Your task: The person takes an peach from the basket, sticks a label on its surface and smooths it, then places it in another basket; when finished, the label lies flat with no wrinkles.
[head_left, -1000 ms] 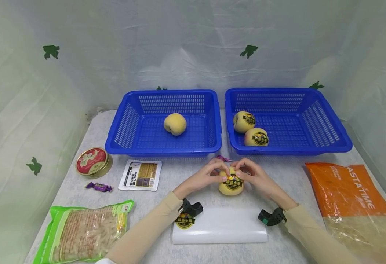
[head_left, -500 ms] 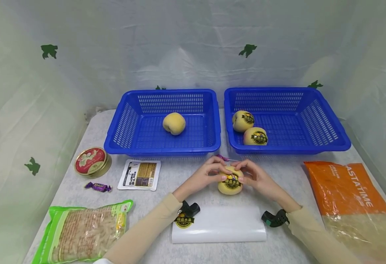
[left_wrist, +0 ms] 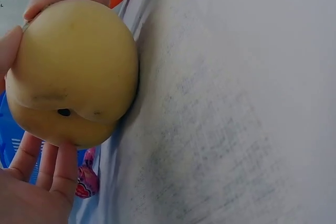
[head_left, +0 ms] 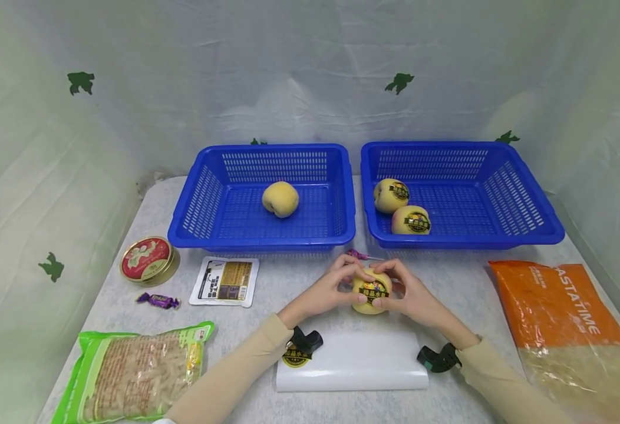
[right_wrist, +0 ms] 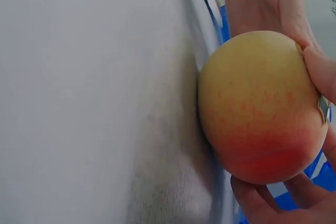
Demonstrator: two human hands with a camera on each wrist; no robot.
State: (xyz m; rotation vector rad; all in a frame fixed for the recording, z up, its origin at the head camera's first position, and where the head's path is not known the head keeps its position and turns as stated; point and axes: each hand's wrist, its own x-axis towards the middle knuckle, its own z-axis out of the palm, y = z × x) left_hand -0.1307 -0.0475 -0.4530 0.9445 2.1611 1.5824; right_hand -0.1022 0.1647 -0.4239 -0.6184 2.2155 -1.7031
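Note:
A yellow peach (head_left: pixel 365 308) rests on the table between both hands, a black-and-gold sticker (head_left: pixel 374 292) on its upper front. From the left, my left hand (head_left: pixel 331 292) holds it, thumb at the sticker's side and fingers behind. My right hand (head_left: pixel 413 297) grips the opposite side, its thumb at the sticker's lower right edge. The left wrist view shows the bare stem hollow of the peach (left_wrist: pixel 79 66); a red blush covers the lower part of the peach (right_wrist: pixel 257 114) in the right wrist view. Just in front lies a white sheet (head_left: pixel 360 368) bearing another sticker (head_left: pixel 296 357).
Behind stand two blue baskets: the left basket (head_left: pixel 261 242) holds one plain peach (head_left: pixel 280 199), the right basket (head_left: pixel 469 241) two stickered peaches (head_left: pixel 411 220). A tin (head_left: pixel 148 260), candy (head_left: pixel 158 300), white packet (head_left: pixel 225 281) and green bag (head_left: pixel 140 371) lie left; an orange bag (head_left: pixel 564 306) right; a lollipop (head_left: pixel 358 254) behind.
Both thumbs have shifted lower on the peach, the right one now at the sticker's bottom edge. The peach has stayed in nearly the same place.

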